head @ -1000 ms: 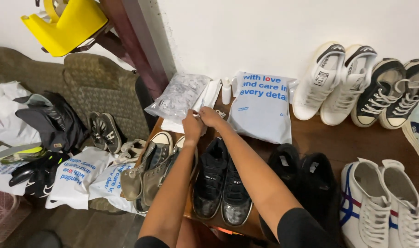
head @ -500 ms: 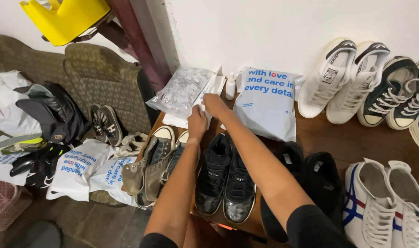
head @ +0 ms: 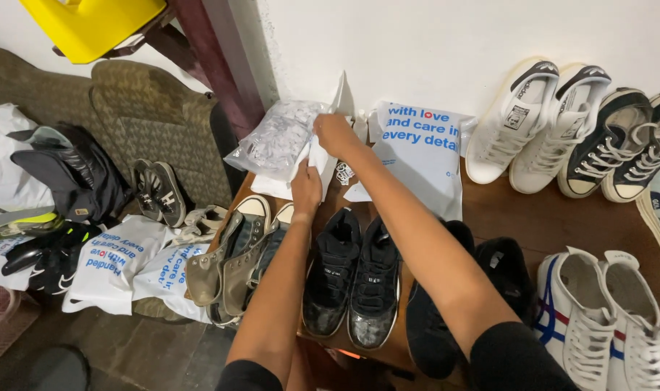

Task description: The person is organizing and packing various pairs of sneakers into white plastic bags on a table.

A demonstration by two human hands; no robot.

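My right hand [head: 335,134] reaches toward the wall and grips the upper edge of a flat white bag [head: 317,156], which is tilted up on its edge. A crinkled clear plastic bag [head: 276,137] lies against that bag's left side and touches my fingers. My left hand [head: 306,190] holds the white bag's lower edge, just above a pair of worn grey high-top sneakers [head: 232,261]. Below my arms stands a pair of glossy black sneakers [head: 348,279] on the wooden surface [head: 518,221].
A white mailer bag with blue print [head: 420,156] leans on the wall. White sneakers [head: 536,119] and black canvas sneakers [head: 623,145] stand at right, striped white sneakers [head: 601,318] lower right. More printed bags [head: 124,264], black gloves [head: 48,253] and a yellow stool [head: 91,22] are at left.
Both hands have moved farther toward the wall. The white bag has been raised from flat to standing on edge, with the clear plastic bag pushed up beside it.
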